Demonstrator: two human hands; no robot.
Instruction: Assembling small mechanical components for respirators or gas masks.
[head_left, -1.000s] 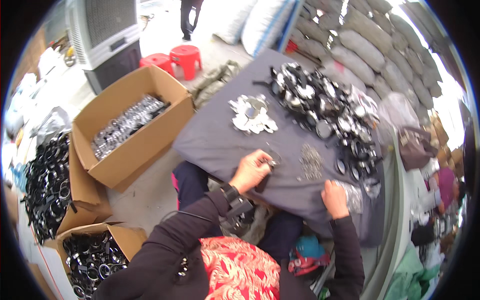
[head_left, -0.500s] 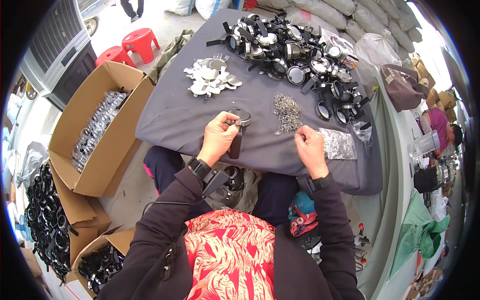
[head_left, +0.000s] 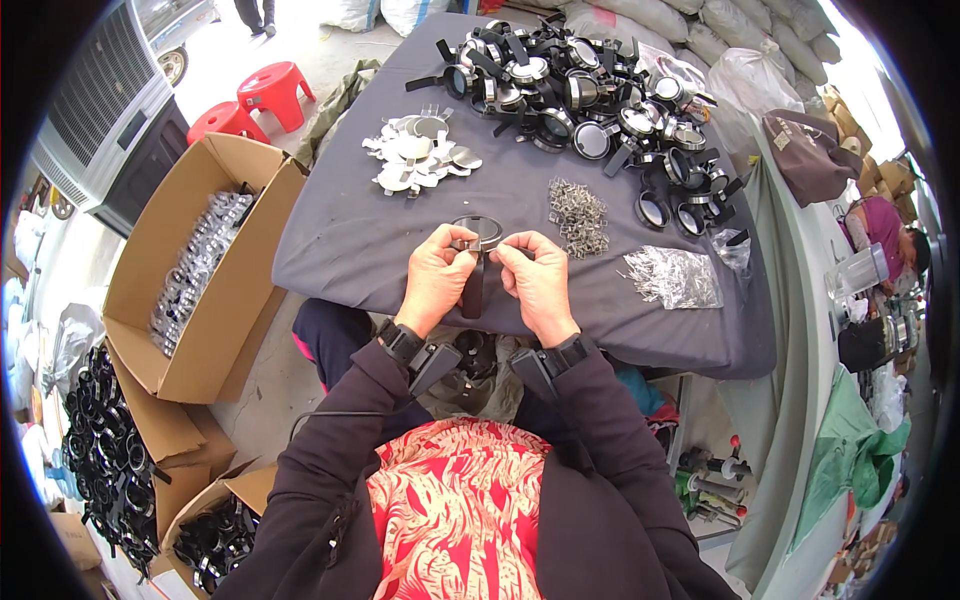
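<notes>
My left hand [head_left: 436,282] pinches a round lid-like piece [head_left: 480,230] with a shiny metal rim and a black strip handle pointing toward me. It rests at the table's near edge. At the right side of its rim, my right hand [head_left: 538,287] is closed in a pinch close to the handle joint; whatever is between those fingertips is too small to make out. Beyond my right hand lies a heap of small metal clips [head_left: 578,220]. A clear bag of thin metal pins [head_left: 680,278] spills open to the right. Flat silver discs [head_left: 420,150] are piled farther left.
A large heap of similar rimmed pieces [head_left: 590,90] covers the table's far side. An open carton [head_left: 235,310] with clear-and-metal parts stands left, above black handle parts [head_left: 110,450]. Red stools [head_left: 278,92] are behind. Another person [head_left: 880,235] sits at far right.
My right hand has moved left from beside the pin bag to the lid-like piece, next to my left hand. The left hand keeps its hold, and the pin bag now shows fully.
</notes>
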